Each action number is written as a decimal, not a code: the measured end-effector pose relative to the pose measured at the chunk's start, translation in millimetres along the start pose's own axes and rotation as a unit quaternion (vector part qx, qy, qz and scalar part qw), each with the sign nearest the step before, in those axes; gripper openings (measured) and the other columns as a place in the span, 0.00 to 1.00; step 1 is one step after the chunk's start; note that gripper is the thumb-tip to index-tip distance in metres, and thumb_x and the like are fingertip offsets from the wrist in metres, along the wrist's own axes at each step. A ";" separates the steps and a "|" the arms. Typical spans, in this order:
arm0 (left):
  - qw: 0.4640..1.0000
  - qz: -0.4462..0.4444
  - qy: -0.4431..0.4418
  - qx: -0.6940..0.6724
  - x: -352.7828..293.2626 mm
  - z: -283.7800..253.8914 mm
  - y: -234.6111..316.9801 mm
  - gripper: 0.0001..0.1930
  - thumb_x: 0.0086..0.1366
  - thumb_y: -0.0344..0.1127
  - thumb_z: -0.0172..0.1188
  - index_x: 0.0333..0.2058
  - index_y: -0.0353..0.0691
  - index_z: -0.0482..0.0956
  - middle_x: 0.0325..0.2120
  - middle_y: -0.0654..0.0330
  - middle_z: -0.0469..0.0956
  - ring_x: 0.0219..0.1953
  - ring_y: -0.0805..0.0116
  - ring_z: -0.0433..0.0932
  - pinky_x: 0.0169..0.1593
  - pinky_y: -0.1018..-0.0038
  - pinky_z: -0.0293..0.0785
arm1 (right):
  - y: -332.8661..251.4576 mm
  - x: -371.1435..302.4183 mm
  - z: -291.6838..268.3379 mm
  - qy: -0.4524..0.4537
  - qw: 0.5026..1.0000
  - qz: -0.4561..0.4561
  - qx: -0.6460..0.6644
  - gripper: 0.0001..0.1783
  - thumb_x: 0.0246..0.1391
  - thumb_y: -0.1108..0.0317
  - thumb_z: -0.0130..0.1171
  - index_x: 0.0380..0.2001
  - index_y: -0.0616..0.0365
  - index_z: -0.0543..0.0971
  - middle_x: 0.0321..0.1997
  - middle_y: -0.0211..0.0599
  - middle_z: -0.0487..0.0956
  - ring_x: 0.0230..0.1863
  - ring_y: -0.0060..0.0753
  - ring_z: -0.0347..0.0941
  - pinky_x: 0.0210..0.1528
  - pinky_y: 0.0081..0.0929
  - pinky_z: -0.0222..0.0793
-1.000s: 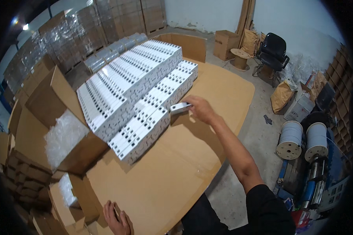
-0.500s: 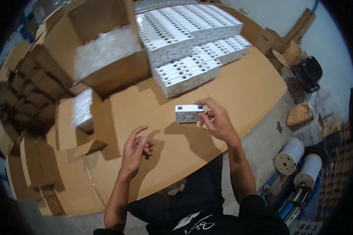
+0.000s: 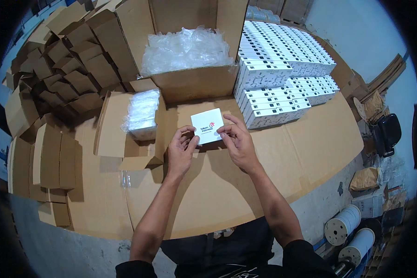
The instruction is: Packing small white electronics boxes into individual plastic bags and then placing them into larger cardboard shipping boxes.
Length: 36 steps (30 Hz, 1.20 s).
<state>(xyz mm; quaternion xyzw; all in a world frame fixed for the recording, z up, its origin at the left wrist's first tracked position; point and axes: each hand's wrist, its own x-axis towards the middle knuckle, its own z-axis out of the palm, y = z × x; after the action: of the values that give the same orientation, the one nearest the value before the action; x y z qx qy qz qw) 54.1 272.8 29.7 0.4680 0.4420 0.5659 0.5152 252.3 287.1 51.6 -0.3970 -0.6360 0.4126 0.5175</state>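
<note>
Between my two hands, above the cardboard-covered table, is a small flat white box (image 3: 204, 123) with a red and dark print, its broad face turned up. My left hand (image 3: 181, 150) grips its left edge with thumb and fingers. On the opposite edge, my right hand (image 3: 238, 143) pinches it the same way. Just left of my left hand stands an open cardboard carton (image 3: 143, 161), partly filled with white boxes in clear plastic wrap (image 3: 142, 111). To the far right of my hands rise stacks of white boxes (image 3: 275, 106) in rows.
Behind, a large open cardboard box (image 3: 194, 85) holds a heap of clear plastic bags (image 3: 185, 51). Many empty cartons (image 3: 69, 69) are piled at the left, with more cartons (image 3: 53, 155) near the table's left edge. Cable spools (image 3: 343, 224) stand on the floor at right.
The white box, held by the right hand alone before, has been turned broad face up and moved left. My left hand has closed on it. The view has shifted left.
</note>
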 end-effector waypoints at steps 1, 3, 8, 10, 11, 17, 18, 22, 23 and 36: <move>1.000 -0.001 0.014 -0.003 3.7 0.5 -2.6 0.19 0.67 0.22 0.60 0.55 0.36 0.69 0.46 0.55 0.76 0.50 0.71 0.76 0.54 0.74 0.76 | 12.8 2.6 2.0 0.014 0.999 0.007 0.030 0.09 0.60 0.82 0.57 0.44 0.66 0.76 0.61 0.48 0.70 0.47 0.32 0.79 0.50 0.27 0.77; 1.000 0.017 0.016 0.009 2.4 4.7 0.9 0.20 0.67 0.21 0.59 0.56 0.35 0.68 0.46 0.55 0.76 0.51 0.70 0.76 0.55 0.73 0.76 | 27.6 3.3 -0.5 0.012 0.998 0.047 0.030 0.13 0.59 0.83 0.58 0.46 0.64 0.72 0.57 0.43 0.70 0.49 0.29 0.76 0.52 0.26 0.75; 0.995 0.047 0.009 0.083 3.1 3.9 -1.3 0.22 0.66 0.17 0.58 0.57 0.33 0.65 0.48 0.53 0.76 0.53 0.66 0.76 0.57 0.71 0.75 | 28.8 2.8 -2.7 0.044 0.998 0.036 -0.013 0.18 0.57 0.85 0.58 0.48 0.62 0.66 0.47 0.43 0.78 0.49 0.31 0.80 0.52 0.28 0.75; 0.991 0.058 0.004 0.122 3.8 2.6 -6.3 0.19 0.66 0.20 0.60 0.55 0.35 0.70 0.49 0.52 0.80 0.53 0.65 0.80 0.56 0.71 0.78 | 32.1 1.4 -4.6 0.029 0.999 0.045 -0.010 0.19 0.56 0.85 0.59 0.49 0.62 0.67 0.47 0.44 0.79 0.50 0.34 0.80 0.53 0.31 0.75; 0.991 0.057 0.003 0.122 4.0 0.7 -7.7 0.19 0.66 0.20 0.60 0.55 0.35 0.70 0.49 0.52 0.80 0.53 0.65 0.80 0.56 0.71 0.78 | 29.0 1.4 -4.0 0.030 0.998 0.046 -0.010 0.19 0.56 0.85 0.59 0.49 0.62 0.67 0.47 0.44 0.79 0.50 0.34 0.80 0.53 0.31 0.75; 0.978 0.058 0.002 0.198 -0.5 5.5 1.6 0.19 0.65 0.20 0.58 0.54 0.34 0.71 0.48 0.50 0.81 0.52 0.62 0.82 0.56 0.70 0.78 | 19.9 -3.1 -7.5 0.006 0.994 0.074 -0.075 0.21 0.54 0.84 0.60 0.49 0.63 0.67 0.44 0.49 0.80 0.50 0.40 0.81 0.54 0.34 0.75; 0.979 0.049 0.003 0.199 -1.7 5.9 3.4 0.18 0.66 0.20 0.58 0.54 0.34 0.71 0.48 0.50 0.81 0.52 0.62 0.82 0.56 0.69 0.78 | 19.3 -4.2 -7.4 0.000 0.993 0.069 -0.100 0.21 0.55 0.84 0.60 0.50 0.63 0.66 0.45 0.47 0.81 0.50 0.37 0.80 0.54 0.32 0.75; 0.979 0.045 0.007 0.198 -3.6 3.5 2.4 0.18 0.66 0.20 0.58 0.54 0.33 0.71 0.47 0.49 0.81 0.52 0.61 0.82 0.56 0.68 0.78 | 15.3 -6.1 -4.3 0.005 0.994 0.063 -0.092 0.21 0.54 0.84 0.60 0.49 0.63 0.67 0.44 0.50 0.81 0.49 0.43 0.82 0.53 0.35 0.76; 0.979 0.046 0.008 0.198 -3.3 3.1 3.5 0.18 0.66 0.20 0.58 0.54 0.33 0.71 0.47 0.49 0.81 0.52 0.61 0.82 0.56 0.68 0.78 | 14.0 -6.2 -4.5 0.005 0.994 0.062 -0.092 0.21 0.54 0.84 0.60 0.49 0.63 0.67 0.44 0.50 0.81 0.49 0.43 0.82 0.53 0.35 0.76; 0.933 0.184 0.071 0.300 -19.6 11.3 25.4 0.27 0.62 0.27 0.64 0.59 0.35 0.67 0.54 0.50 0.73 0.57 0.58 0.73 0.60 0.61 0.70 | 18.0 -27.1 -16.7 0.029 0.974 0.003 -0.225 0.30 0.52 0.74 0.63 0.58 0.64 0.67 0.54 0.55 0.75 0.56 0.58 0.72 0.59 0.44 0.70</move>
<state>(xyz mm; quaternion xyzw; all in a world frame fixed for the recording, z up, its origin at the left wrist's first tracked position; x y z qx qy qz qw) 61.6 251.4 55.1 0.6328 0.5325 0.5235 0.2050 274.2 270.0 27.8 -0.5171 -0.6957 0.2488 0.4320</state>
